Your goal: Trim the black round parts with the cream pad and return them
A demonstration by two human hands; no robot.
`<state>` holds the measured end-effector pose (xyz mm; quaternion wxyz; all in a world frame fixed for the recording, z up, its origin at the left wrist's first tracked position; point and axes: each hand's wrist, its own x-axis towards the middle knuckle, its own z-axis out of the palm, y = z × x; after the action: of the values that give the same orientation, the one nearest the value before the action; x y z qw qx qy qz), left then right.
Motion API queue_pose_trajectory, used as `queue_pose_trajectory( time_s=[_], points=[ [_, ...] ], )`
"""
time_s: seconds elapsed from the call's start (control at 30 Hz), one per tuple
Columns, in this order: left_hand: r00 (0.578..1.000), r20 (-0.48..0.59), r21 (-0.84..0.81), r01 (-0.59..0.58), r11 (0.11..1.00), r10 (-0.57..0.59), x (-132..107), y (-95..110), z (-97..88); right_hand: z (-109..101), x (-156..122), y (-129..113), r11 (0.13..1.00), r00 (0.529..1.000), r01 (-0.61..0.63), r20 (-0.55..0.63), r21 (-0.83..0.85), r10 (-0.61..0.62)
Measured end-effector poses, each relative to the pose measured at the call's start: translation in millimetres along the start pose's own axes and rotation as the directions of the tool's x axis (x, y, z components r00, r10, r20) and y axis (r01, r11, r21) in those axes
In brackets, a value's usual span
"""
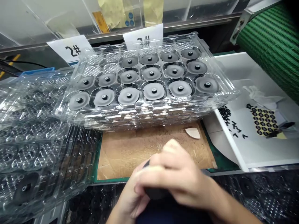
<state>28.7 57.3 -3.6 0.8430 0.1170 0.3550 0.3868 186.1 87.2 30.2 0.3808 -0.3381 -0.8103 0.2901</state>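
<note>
My left hand (134, 189) and my right hand (179, 174) are close together at the front edge of the work surface. Between them they hold a dark round part (156, 193), mostly covered by my fingers, its exact kind hidden. My right hand lies over the top with bent fingers; the left cups it from the side. Beyond them, a clear plastic tray (144, 104) on top of a stack carries rows of grey rounded discs (154, 91), each with a small black centre knob. A piece of brown cardboard (130, 149) lies in front of the stack.
At right, a white bin (233, 146) holds small black pieces (225, 113) and a sheet of round black stickers (265, 122). More clear trays (46, 140) are stacked at left. A green conveyor belt (273, 43) runs along the upper right. A pale offcut (193, 133) lies on the cardboard.
</note>
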Motion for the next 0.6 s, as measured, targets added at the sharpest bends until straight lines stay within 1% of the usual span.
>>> queue_pose_trajectory(
  time_s=[0.03, 0.07, 0.1, 0.13, 0.17, 0.2, 0.23, 0.33, 0.4, 0.47, 0.53, 0.57, 0.6],
  points=[
    [0.999, 0.032, -0.022, -0.002, 1.0, 0.003, 0.0, -0.3, -2.1, 0.1, -1.7, 7.4, 0.998, 0.997, -0.064, -0.053, 0.004, 0.065],
    [0.997, 0.074, -0.055, 0.003, 0.998, 0.001, -0.2, -0.2, -4.2, 0.7, -4.6, 16.1, 0.983, 0.976, -0.185, -0.116, -0.002, 0.183],
    [0.993, 0.115, -0.093, 0.02, 0.995, -0.01, -0.7, 0.2, -6.2, 2.8, -9.1, 25.2, 0.945, 0.932, -0.327, -0.165, -0.001, 0.322],
    [0.99, 0.142, -0.129, 0.041, 0.991, -0.022, -1.3, 0.9, -8.1, 6.7, -15.2, 33.9, 0.889, 0.872, -0.457, -0.19, 0.011, 0.45],
    [0.985, 0.168, -0.166, 0.054, 0.985, -0.026, -2.0, 1.8, -9.8, 12.9, -22.9, 41.5, 0.831, 0.814, -0.556, -0.184, 0.026, 0.551],
    [0.983, 0.183, -0.193, 0.06, 0.979, -0.024, -2.7, 2.8, -11.4, 21.3, -31.8, 47.5, 0.785, 0.773, -0.618, -0.152, 0.04, 0.616],
    [0.983, 0.182, -0.206, 0.058, 0.977, -0.02, -3.3, 3.8, -12.9, 31.3, -41.5, 52.0, 0.764, 0.757, -0.644, -0.103, 0.051, 0.645],
    [0.989, 0.144, -0.215, 0.059, 0.975, -0.028, -4.1, 6.7, -17.1, 60.4, -68.3, 57.5, 0.763, 0.767, -0.641, 0.047, 0.076, 0.64],
    [0.992, 0.118, -0.206, 0.071, 0.976, -0.047, -3.7, 8.4, -18.6, 67.2, -77.0, 57.2, 0.749, 0.755, -0.656, 0.08, 0.088, 0.651],
    [0.991, 0.123, -0.206, 0.078, 0.975, -0.053, -2.7, 9.4, -18.3, 58.7, -74.1, 53.5, 0.724, 0.728, -0.684, 0.028, 0.093, 0.685],
    [0.99, 0.135, -0.201, 0.077, 0.977, -0.05, -1.5, 8.8, -16.4, 39.4, -60.4, 43.9, 0.702, 0.697, -0.705, -0.082, 0.104, 0.712],
    [0.989, 0.141, -0.193, 0.071, 0.979, -0.044, -1.0, 8.0, -15.2, 28.7, -50.9, 36.6, 0.721, 0.704, -0.683, -0.16, 0.114, 0.692],
    [0.989, 0.141, -0.18, 0.06, 0.982, -0.035, -0.7, 6.7, -14.1, 19.1, -40.6, 28.1, 0.768, 0.739, -0.631, -0.217, 0.11, 0.638]
  ],
)
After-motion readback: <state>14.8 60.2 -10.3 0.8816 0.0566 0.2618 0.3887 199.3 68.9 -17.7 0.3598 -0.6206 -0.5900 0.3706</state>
